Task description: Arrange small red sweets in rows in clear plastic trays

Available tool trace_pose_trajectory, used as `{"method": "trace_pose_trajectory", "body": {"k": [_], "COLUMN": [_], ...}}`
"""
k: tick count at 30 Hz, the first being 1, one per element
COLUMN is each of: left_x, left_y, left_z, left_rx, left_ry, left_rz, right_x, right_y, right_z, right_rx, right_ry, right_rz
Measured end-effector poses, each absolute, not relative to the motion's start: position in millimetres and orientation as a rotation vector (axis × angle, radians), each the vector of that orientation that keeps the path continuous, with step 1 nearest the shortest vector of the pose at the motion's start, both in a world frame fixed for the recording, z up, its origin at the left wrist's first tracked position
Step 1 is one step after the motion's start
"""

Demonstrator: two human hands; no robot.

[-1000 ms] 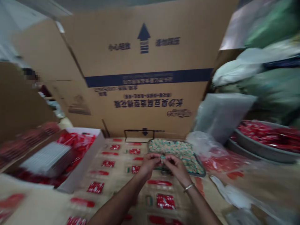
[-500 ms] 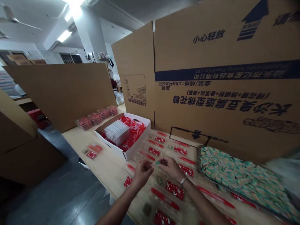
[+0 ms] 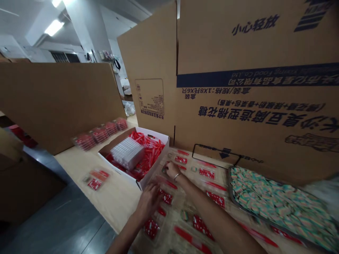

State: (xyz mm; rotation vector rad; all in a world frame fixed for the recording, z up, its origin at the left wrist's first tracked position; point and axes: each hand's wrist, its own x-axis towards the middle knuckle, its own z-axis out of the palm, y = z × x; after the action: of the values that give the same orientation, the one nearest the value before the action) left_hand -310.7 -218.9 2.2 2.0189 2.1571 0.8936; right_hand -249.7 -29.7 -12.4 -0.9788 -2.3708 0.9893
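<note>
Clear trays (image 3: pixel 188 225), in rows on the pale table (image 3: pixel 79 169), carry white-marked red packets (image 3: pixel 207 173) and slender red sticks (image 3: pixel 216 185). The right hand (image 3: pixel 172 171) bends down at a farther tray; the left hand (image 3: pixel 148 199) covers part of a nearer one. Neither hand's grip can be determined.

Red dotted packets (image 3: pixel 166 197) and slim red pieces (image 3: pixel 171 185) lying flat in clear trays (image 3: pixel 162 223) — there, a striped block (image 3: pixel 184 215), seemingly — beside one packet.

A ceiling light (image 3: pixel 54 28) shines above grey flooring (image 3: pixel 74 211).
</note>
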Motion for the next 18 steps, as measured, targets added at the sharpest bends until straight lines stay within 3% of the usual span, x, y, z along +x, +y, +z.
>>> {"method": "trace_pose_trajectory", "body": {"k": [9, 18], "left_x": [-332.1, -340.0], "left_y": [-147.1, -121.6], "left_z": [-26.9, -16.4], "left_rx": [2.120, 2.212], "left_ry": [2.175, 2.260], "left_rz": [0.534, 0.235], "right_x": [-214.3, 82.3], "right_y": [-37.0, -3.6], "right_z": [9.6, 26.7], "right_rx": [-1.109, -1.521], "right_ry": [-2.341, -1.987], "right_rz": [0.835, 0.542]}}
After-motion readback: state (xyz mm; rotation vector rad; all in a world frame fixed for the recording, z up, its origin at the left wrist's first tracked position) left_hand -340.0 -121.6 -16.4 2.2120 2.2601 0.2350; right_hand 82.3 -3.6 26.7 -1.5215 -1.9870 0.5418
